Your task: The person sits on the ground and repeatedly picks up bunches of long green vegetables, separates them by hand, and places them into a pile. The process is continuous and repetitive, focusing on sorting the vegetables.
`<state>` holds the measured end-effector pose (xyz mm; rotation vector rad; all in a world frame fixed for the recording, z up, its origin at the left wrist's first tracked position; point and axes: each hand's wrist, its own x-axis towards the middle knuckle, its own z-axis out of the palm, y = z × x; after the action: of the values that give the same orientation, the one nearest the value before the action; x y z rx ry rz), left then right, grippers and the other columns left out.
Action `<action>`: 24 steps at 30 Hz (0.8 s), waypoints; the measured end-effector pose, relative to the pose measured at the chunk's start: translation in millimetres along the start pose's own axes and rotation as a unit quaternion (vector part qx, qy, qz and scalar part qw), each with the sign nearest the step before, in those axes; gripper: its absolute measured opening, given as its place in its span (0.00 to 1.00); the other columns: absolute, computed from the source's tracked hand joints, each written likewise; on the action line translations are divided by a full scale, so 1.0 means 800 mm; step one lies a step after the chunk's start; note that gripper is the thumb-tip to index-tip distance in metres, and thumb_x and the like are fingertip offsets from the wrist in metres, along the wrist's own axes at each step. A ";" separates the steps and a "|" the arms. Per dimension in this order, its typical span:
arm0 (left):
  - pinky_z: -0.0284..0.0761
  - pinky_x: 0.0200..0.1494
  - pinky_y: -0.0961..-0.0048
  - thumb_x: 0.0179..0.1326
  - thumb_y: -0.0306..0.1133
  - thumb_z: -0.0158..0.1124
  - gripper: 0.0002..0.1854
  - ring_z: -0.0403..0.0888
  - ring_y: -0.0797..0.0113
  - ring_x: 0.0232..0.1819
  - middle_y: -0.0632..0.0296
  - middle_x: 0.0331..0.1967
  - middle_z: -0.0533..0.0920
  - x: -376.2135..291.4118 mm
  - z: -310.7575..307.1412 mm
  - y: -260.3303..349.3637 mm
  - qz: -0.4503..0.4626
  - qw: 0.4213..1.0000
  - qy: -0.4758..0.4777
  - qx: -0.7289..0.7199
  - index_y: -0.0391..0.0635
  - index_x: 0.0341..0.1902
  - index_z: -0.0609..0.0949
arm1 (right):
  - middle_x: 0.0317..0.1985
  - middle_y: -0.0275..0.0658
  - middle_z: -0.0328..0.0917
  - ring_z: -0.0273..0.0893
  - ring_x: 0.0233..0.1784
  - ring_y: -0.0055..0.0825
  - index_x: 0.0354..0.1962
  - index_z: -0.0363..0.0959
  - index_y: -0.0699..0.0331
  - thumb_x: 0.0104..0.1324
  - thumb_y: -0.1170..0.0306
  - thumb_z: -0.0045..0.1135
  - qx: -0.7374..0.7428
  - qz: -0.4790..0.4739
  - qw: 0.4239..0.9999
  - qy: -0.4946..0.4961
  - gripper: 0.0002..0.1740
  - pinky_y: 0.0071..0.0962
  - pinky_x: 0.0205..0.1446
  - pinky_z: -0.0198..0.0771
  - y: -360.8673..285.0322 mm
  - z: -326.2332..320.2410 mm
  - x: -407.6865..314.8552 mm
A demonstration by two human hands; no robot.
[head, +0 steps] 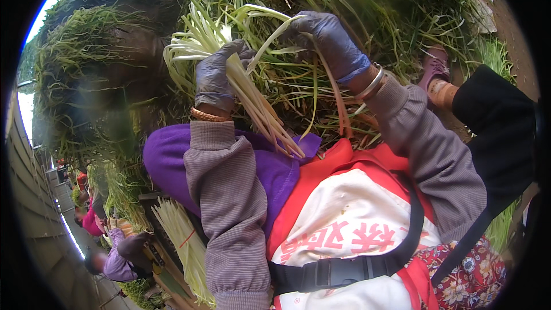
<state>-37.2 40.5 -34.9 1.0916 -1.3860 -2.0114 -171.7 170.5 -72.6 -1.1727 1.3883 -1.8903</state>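
My left hand (217, 75), in a thin bluish disposable glove, is closed around a bundle of pale, blanched leafy stalks (254, 92). The bundle slants, its leafy tops fanning out above the fist and its whitish ends over my purple-covered knee (172, 148). In a matching glove, my right hand (327, 41) pinches a few long flat leaves (275, 36) up and to the right of the bundle. Some leaves bend from that hand towards the left one. Limp reddish-brown strands (340, 103) hang below the right hand. Its fingertips are partly hidden.
A large heap of loose green leaves (387, 17) lies before me, with another heap (86, 47) at the left. A banded bundle of pale stalks (183, 241) rests beside my left arm. Other people sit farther off, one in a lilac top (118, 258).
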 end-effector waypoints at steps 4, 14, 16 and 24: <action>0.69 0.20 0.79 0.42 0.30 0.61 0.16 0.72 0.70 0.17 0.58 0.21 0.75 0.008 -0.022 0.018 -0.021 0.999 0.012 0.045 0.33 0.34 0.71 | 0.20 0.30 0.70 0.62 0.18 0.12 0.23 0.70 0.66 0.55 0.73 0.41 0.022 0.083 0.996 0.010 0.08 0.12 0.22 0.61 0.002 -0.012 0.001; 0.68 0.19 0.80 0.43 0.27 0.59 0.12 0.69 0.72 0.16 0.61 0.18 0.72 -0.016 0.000 -0.001 -0.041 0.998 0.006 -0.040 0.37 0.33 0.71 | 0.13 0.43 0.66 0.68 0.15 0.36 0.23 0.64 0.65 0.45 0.74 0.51 -0.366 -0.258 0.894 -0.027 0.06 0.28 0.17 0.65 0.012 0.026 -0.024; 0.68 0.20 0.80 0.42 0.27 0.59 0.10 0.69 0.71 0.17 0.61 0.19 0.72 -0.019 0.004 0.000 -0.056 0.997 0.052 -0.010 0.37 0.30 0.72 | 0.13 0.43 0.66 0.68 0.15 0.36 0.23 0.64 0.65 0.46 0.73 0.50 -0.382 -0.277 0.881 -0.044 0.06 0.28 0.18 0.64 0.013 0.032 -0.028; 0.67 0.15 0.77 0.36 0.23 0.54 0.06 0.68 0.71 0.12 0.58 0.14 0.71 -0.018 0.007 -0.004 -0.052 0.995 0.075 -0.027 0.35 0.22 0.72 | 0.14 0.47 0.68 0.67 0.15 0.33 0.21 0.68 0.70 0.51 0.72 0.46 -0.019 0.152 0.986 -0.064 0.08 0.26 0.18 0.62 0.008 0.056 -0.032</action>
<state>-32.9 55.4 -31.7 1.2850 -1.2149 -1.9816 -120.9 167.2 -83.0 -1.0148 1.4461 -1.5562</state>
